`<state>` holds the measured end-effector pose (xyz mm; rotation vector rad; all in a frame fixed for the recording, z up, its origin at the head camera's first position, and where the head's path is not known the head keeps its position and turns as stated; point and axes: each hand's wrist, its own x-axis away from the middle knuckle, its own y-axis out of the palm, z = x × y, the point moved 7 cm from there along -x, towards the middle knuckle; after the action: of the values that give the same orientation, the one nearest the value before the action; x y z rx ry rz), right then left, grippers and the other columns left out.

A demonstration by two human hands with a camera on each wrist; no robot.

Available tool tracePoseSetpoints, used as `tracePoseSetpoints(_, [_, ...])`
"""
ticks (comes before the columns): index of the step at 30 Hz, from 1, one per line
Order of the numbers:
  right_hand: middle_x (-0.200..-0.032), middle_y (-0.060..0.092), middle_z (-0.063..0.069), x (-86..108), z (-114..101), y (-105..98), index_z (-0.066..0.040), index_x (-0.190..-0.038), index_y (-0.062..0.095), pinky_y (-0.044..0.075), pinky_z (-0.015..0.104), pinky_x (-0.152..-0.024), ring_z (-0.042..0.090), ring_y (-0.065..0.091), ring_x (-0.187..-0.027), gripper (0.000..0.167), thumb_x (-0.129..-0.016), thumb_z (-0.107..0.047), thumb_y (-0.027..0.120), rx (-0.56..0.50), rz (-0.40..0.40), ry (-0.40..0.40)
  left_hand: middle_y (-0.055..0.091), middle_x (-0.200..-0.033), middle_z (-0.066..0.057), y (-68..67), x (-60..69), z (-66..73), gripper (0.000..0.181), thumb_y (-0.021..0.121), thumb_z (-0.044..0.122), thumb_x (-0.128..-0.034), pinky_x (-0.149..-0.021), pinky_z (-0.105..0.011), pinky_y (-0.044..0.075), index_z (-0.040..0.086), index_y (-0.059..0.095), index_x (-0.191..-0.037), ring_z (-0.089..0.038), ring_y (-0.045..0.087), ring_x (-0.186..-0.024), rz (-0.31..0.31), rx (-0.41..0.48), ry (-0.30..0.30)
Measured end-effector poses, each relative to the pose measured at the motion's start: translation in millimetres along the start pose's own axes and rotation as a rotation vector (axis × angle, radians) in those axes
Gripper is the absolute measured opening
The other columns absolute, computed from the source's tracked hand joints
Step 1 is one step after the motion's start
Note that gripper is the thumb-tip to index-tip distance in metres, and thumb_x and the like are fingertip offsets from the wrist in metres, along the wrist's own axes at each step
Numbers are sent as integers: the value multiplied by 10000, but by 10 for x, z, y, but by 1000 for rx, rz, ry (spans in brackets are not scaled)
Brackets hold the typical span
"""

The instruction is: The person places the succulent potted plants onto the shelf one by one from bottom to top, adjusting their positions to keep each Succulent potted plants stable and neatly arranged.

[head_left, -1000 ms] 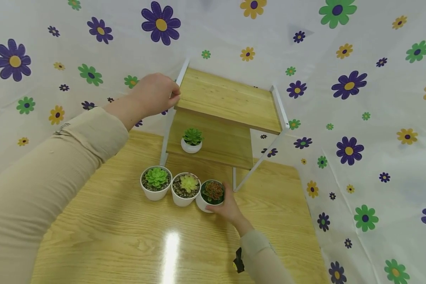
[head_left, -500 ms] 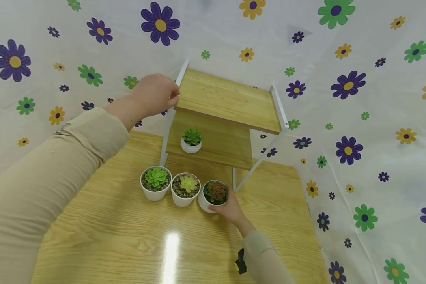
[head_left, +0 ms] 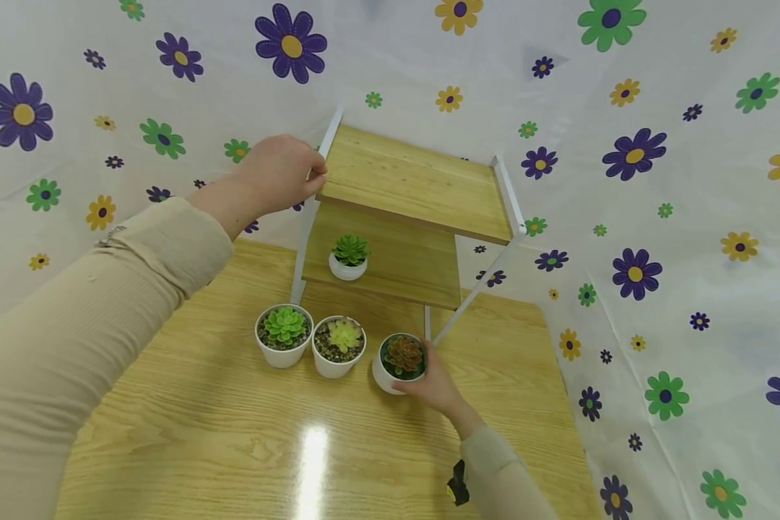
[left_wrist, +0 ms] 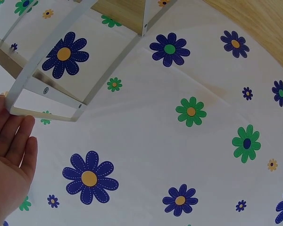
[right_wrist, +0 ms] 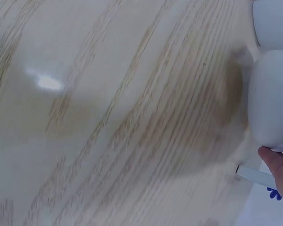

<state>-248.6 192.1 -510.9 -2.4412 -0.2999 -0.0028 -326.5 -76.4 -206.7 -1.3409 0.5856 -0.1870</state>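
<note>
My left hand (head_left: 282, 175) pinches the white metal frame at the upper left corner of the two-tier wooden shelf (head_left: 419, 180); in the left wrist view the fingers of that hand (left_wrist: 12, 150) curl round the frame corner (left_wrist: 19, 96). In front of the shelf's right leg, my right hand (head_left: 438, 383) grips a round white pot (head_left: 386, 379) with a reddish-brown succulent (head_left: 404, 354). The right wrist view has the right hand (right_wrist: 279, 172) at the side of the white pot (right_wrist: 271, 101).
Left of the gripped pot stand a pot with a yellow-green succulent (head_left: 331, 367) and one with a bright green succulent (head_left: 282, 356). A small potted green succulent (head_left: 348, 269) sits on the lower shelf. Flowered white cloth (head_left: 689, 238) surrounds the wooden table (head_left: 234, 433).
My right hand has shifted the reddish-brown succulent's pot to the right, and a gap now separates it from the yellow-green one. My left hand stays on the frame.
</note>
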Motion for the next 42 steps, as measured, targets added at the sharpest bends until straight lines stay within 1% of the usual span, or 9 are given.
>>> tracePoseSetpoints(3, [-1411,380,250,24,-19,-61,38,-1441,202,335,554,-1049,414,402,-1284,1000,-698,-229,814,0,0,4,699,-982,-181,1,-3,-3,243,511,112,-914,-853,-429,503,-18,698,-999,-317,640,-895,1,-2,0])
tracePoseSetpoints(7, [-1420,364,250,56,-55,-152,35,-1446,193,333,566,-1047,419,392,-1290,1003,-703,-233,811,-7,-1,10,699,-983,-184,1,-1,-5,244,512,112,-915,-855,-429,502,-20,698,-1001,-318,642,-897,0,-1,1])
tracePoseSetpoints(13, [-1424,363,230,87,-139,-302,23,-1444,208,333,572,-1045,405,390,-1295,997,-697,-235,816,-12,12,-12,699,-972,-188,-3,6,4,240,515,109,-914,-860,-432,503,-26,698,-993,-325,645,-899,8,2,14])
tracePoseSetpoints(19, [-1426,361,209,105,-246,-437,-9,-1452,201,348,562,-1036,384,396,-1293,991,-707,-247,810,-16,6,2,700,-970,-185,-5,4,5,238,516,111,-914,-855,-428,505,-23,698,-990,-320,643,-893,6,0,12])
tracePoseSetpoints(24, [-1423,378,182,96,-334,-533,-38,-1454,205,365,551,-1029,361,409,-1291,977,-716,-260,804,4,4,16,701,-971,-181,-3,4,3,237,516,111,-916,-865,-428,502,-20,698,-992,-318,642,-894,-2,-3,8])
tracePoseSetpoints(27, [-1416,389,178,88,-403,-583,-39,-1447,224,366,548,-1029,357,417,-1286,967,-709,-255,809,9,15,8,702,-965,-182,-2,3,6,236,515,110,-917,-859,-427,503,-21,698,-988,-315,643,-883,0,-3,12])
tracePoseSetpoints(34, [-1394,412,179,84,-531,-651,-36,-1430,257,380,535,-1020,349,436,-1264,935,-701,-211,815,-14,27,-10,700,-979,-184,8,0,8,238,516,112,-917,-855,-427,505,-22,697,-994,-317,645,-889,-1,4,16])
tracePoseSetpoints(37, [-1391,416,186,81,-604,-685,-28,-1425,268,378,544,-1020,357,434,-1267,925,-702,-213,814,-4,31,-25,701,-981,-183,5,0,6,238,516,111,-917,-855,-427,506,-21,698,-996,-319,646,-892,1,3,15])
tracePoseSetpoints(42, [-1425,380,195,61,-705,-781,-24,-1446,223,343,553,-1049,370,381,-1317,958,-711,-220,805,-13,45,6,701,-977,-181,0,2,4,240,511,110,-917,-864,-426,505,-19,698,-996,-319,646,-894,-2,1,12])
